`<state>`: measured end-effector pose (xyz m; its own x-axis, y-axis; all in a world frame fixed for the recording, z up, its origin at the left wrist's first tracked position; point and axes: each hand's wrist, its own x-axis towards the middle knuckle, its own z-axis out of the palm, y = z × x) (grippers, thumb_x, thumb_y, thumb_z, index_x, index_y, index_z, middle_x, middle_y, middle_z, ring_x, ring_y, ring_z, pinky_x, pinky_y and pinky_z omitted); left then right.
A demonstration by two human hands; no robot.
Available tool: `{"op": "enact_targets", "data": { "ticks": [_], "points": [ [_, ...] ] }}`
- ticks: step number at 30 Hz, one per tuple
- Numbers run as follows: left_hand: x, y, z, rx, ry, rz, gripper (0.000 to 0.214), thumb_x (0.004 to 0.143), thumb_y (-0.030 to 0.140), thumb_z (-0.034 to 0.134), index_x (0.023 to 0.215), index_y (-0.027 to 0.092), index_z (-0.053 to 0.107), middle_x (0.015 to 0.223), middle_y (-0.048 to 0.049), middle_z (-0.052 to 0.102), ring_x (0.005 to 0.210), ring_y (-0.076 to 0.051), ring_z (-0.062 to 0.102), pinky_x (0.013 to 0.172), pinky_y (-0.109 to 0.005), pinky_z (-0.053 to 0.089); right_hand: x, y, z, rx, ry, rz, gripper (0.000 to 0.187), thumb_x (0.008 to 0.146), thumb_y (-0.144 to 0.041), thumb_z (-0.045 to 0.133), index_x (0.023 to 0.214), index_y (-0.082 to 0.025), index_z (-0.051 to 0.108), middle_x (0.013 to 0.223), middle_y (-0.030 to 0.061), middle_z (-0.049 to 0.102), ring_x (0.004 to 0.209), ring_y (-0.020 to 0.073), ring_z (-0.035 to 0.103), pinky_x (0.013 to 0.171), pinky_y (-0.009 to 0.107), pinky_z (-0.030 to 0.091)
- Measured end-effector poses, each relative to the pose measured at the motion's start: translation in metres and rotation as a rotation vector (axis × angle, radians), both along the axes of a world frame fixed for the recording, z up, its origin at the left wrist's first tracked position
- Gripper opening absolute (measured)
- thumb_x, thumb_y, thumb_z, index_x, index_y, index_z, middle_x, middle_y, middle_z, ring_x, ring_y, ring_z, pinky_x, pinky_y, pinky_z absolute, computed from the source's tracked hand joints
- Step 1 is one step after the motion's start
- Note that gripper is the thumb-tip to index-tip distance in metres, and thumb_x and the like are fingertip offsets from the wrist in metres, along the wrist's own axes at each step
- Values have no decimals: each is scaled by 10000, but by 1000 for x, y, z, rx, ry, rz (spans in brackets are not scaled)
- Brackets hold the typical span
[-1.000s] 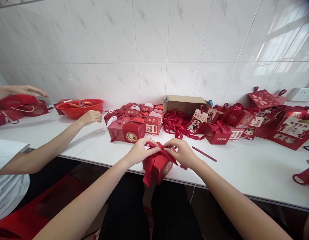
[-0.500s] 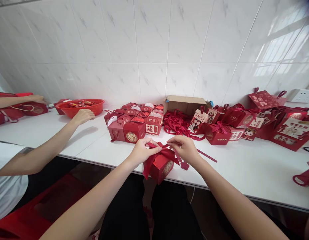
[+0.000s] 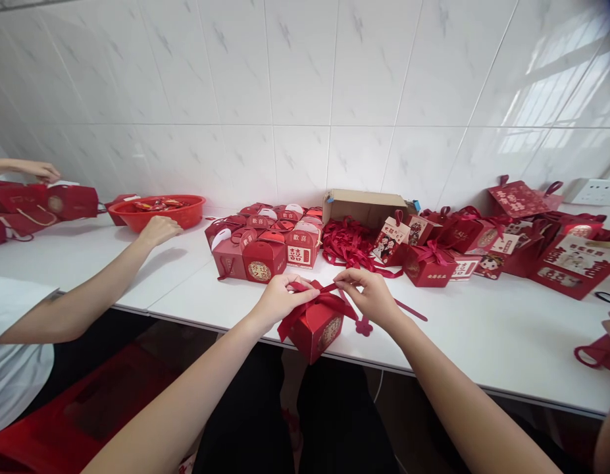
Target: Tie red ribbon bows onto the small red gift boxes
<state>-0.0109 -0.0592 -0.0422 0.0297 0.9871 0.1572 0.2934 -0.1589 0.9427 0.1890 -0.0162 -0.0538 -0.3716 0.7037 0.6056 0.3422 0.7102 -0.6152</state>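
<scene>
A red gift box [image 3: 314,332] with a gold emblem sits at the table's front edge. Red ribbon [image 3: 337,303] forms a bow over its top. My left hand [image 3: 282,297] pinches a loop of that ribbon on the bow's left side. On the other side, my right hand [image 3: 366,293] pinches the ribbon between thumb and fingers, drawn out level from the knot. Just below my right hand, a dark red flower-shaped piece [image 3: 364,326] lies on the table, and a thin dark red strip [image 3: 410,310] extends to its right.
Red candy boxes [image 3: 265,247] stand in a group behind my left hand. A heap of red ribbons [image 3: 349,243] spills from a cardboard box [image 3: 366,197]. Finished-looking bowed boxes [image 3: 430,266] crowd the right. A co-worker's hand [image 3: 160,230] is beside an orange-red basin [image 3: 186,216].
My right hand has moved slightly right, pulling the ribbon; the ribbon tail at the box's left has lifted. At far left, another person's hand has risen above the red boxes.
</scene>
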Motion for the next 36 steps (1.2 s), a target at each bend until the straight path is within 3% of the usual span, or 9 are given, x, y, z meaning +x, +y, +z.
{"op": "enact_targets", "data": {
  "ticks": [15,21,26,36],
  "points": [
    [5,2,1,-4,-12,3,233,541,318,796,613,149,654,835,-85,707,866,-239,641,790,-351,482,1,-6,-9,-52,153,-138,117,775,-253,621,774,-211,729,775,31,740,720,205,683,699,321,543],
    [8,4,2,39,67,27,290,592,418,759,616,145,664,840,-89,712,760,-219,645,710,-335,486,0,-4,-9,-63,161,-120,128,776,-276,625,807,-208,730,798,39,740,724,201,676,701,323,536],
    [11,2,4,50,97,12,251,583,380,760,662,150,700,911,-96,717,833,-237,649,746,-337,483,3,-3,-7,-96,199,-134,117,743,-291,659,778,-221,747,775,32,745,714,212,686,703,334,550],
    [8,2,2,71,98,-6,214,595,362,757,622,163,685,827,-89,713,888,-265,645,808,-368,475,4,4,-5,-89,183,-141,106,737,-287,656,741,-232,746,759,24,746,733,225,694,726,349,548]
  ]
}}
